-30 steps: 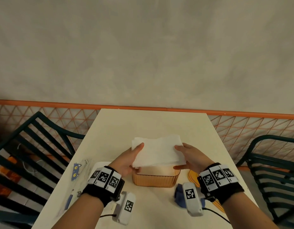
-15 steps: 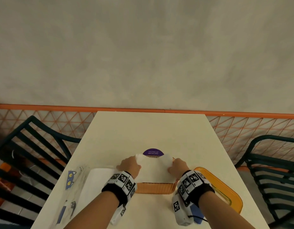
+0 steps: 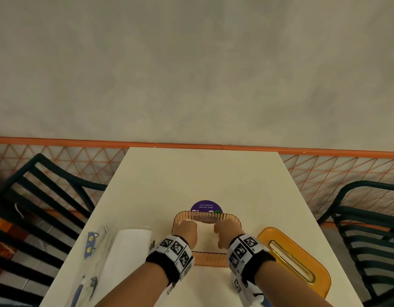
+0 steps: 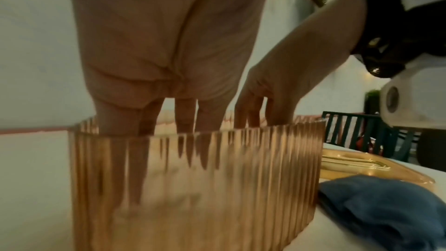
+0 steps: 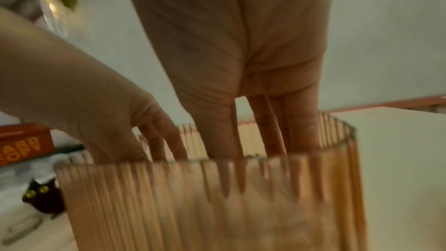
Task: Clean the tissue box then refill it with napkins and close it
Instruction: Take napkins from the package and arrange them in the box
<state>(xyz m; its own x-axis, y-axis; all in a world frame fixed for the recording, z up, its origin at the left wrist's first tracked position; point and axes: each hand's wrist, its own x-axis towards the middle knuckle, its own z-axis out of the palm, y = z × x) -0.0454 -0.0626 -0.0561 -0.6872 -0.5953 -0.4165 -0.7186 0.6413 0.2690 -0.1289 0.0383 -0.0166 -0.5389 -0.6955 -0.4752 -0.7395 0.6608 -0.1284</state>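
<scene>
The orange ribbed tissue box [image 3: 210, 259] stands open on the table's near middle. Both hands reach down into it. My left hand [image 3: 187, 231] is in the left half and my right hand [image 3: 228, 232] in the right half, fingers straight and pointing down. They press on the white napkins [image 3: 206, 237] lying inside. In the left wrist view the left fingers [image 4: 135, 159] show through the box wall [image 4: 217, 188]. The right wrist view shows the right fingers [image 5: 301, 131] inside the box wall [image 5: 217, 207]. The orange slotted lid [image 3: 302, 253] lies flat to the right.
A white napkin pack [image 3: 129, 247] in a cat-printed wrapper [image 3: 91, 242] lies left of the box. A blue cloth [image 4: 381, 207] sits beside the box near the lid. A purple round sticker [image 3: 206, 206] is behind the box. Dark chairs [image 3: 36, 196] [image 3: 368, 229] flank the table.
The hands carried the napkin stack down from above the box into it. They now sit deeper inside, with the stack below the rim.
</scene>
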